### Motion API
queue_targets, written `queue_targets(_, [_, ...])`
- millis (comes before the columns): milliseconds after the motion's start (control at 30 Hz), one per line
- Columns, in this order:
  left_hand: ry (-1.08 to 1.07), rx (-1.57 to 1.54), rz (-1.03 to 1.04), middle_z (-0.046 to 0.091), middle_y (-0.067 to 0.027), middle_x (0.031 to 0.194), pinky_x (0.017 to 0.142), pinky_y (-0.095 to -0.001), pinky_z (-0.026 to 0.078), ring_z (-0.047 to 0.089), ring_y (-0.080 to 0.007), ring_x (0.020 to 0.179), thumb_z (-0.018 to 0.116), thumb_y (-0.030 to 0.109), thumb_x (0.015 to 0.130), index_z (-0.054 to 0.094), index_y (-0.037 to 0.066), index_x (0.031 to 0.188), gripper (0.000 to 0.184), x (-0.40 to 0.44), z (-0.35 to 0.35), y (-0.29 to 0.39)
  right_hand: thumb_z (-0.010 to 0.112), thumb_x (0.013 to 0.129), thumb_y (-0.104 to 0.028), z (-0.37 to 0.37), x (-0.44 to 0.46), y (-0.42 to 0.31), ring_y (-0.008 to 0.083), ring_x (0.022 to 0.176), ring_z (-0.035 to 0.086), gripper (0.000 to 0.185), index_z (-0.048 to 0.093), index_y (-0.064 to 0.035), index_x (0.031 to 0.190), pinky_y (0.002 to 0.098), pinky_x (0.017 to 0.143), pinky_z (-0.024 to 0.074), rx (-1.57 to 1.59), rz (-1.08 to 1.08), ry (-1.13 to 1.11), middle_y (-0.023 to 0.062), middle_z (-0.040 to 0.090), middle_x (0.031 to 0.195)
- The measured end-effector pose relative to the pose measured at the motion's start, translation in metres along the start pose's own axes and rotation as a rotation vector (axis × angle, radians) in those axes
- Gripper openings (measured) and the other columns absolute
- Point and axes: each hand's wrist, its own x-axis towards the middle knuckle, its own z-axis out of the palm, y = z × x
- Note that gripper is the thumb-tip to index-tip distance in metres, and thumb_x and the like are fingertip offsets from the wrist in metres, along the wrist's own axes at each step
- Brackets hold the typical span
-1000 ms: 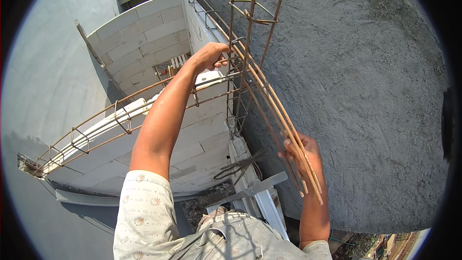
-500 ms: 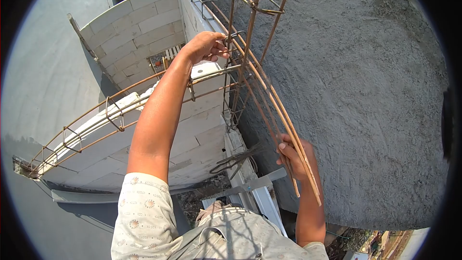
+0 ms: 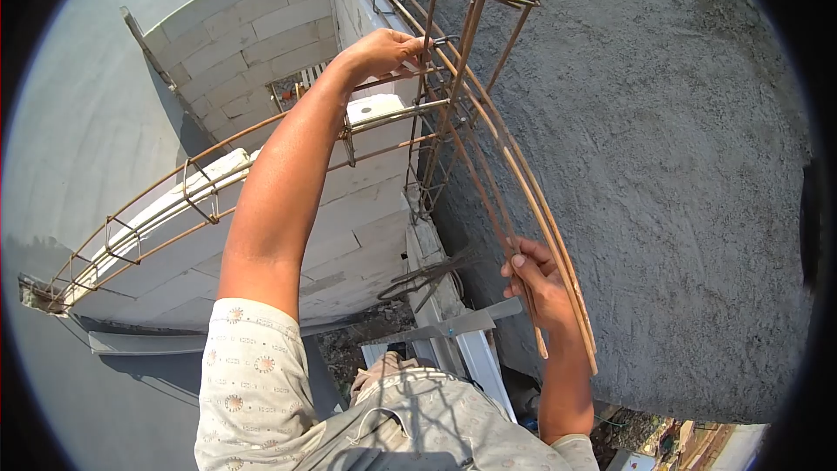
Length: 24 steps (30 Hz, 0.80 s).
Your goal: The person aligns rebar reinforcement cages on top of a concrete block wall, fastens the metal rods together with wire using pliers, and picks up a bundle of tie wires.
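Note:
My left hand [image 3: 390, 52] is stretched out to the upright column cage [image 3: 471, 39], its fingers curled against a dark stirrup [image 3: 445, 40] and the nearest upright bar. Part of that grip is hidden. Lower down on the right, my right hand [image 3: 542, 283] pinches the thinner lower rebar [image 3: 497, 201] between thumb and fingers, close to its free ends. Two long curved rebars [image 3: 540, 218] pass just over this hand and run up through the column cage. Behind my left forearm, a horizontal rebar cage [image 3: 205, 179] lies along the top of the block wall.
A rough grey plastered wall [image 3: 663, 192] rises close on the right. White block walls [image 3: 331, 227] stand ahead and to the left. Bent dark rods [image 3: 427, 279] stick out below the column, above a metal strip [image 3: 462, 324]. Rubble [image 3: 375, 331] lies low down by my body.
My left hand has moved up, and its fingers are now more closed at the stirrup. My right hand keeps hold of the lower rebar, while the view has shifted slightly.

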Motion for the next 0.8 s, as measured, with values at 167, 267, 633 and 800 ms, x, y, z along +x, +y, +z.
queue_targets(167, [0.053,-0.067,0.126,0.074,-0.0059,0.109,0.087,-0.0404,0.054,0.068,-0.0195,0.108,0.057,0.058,0.097,0.070,0.011,0.109,0.050,0.011,0.009,-0.009,0.062,0.097,-0.016,0.003,-0.007,-0.014,0.0074,0.050,0.051,0.039,0.057,0.0055,0.128,0.0250,0.047,0.0482,-0.019,0.062,-0.025,0.0044,0.063,0.076])
queue_targets(267, [-0.082,-0.261,0.036,0.074,-0.0059,0.107,0.095,-0.0408,0.051,0.071,-0.0214,0.099,0.059,0.056,0.096,0.071,0.009,0.105,0.049,0.010,0.006,-0.011,0.060,0.098,-0.019,0.005,-0.007,-0.013,0.0062,0.048,0.048,0.040,0.056,0.0043,0.130,0.0240,0.045,0.0435,-0.077,0.079,0.009,0.0031,0.061,0.074])
queue_targets(633, [-0.044,-0.104,0.109,0.071,-0.0056,0.098,0.075,-0.0386,0.048,0.065,-0.0190,0.096,0.055,0.062,0.095,0.072,0.011,0.096,0.054,0.024,0.002,-0.020,0.057,0.101,-0.023,0.006,-0.006,-0.006,0.0073,0.042,0.048,0.040,0.057,0.0039,0.131,0.0229,0.039,0.0427,0.052,0.037,-0.060,0.0064,0.065,0.070])
queue_targets(800, [-0.029,-0.117,0.049,0.069,-0.0016,0.095,0.074,-0.0344,0.044,0.061,-0.0144,0.086,0.059,0.059,0.095,0.073,0.014,0.096,0.048,0.010,0.002,-0.008,0.056,0.101,-0.020,0.003,-0.005,-0.010,0.0074,0.047,0.051,0.044,0.055,0.0098,0.133,0.0235,0.043,0.0413,-0.121,0.029,-0.045,0.0081,0.066,0.071])
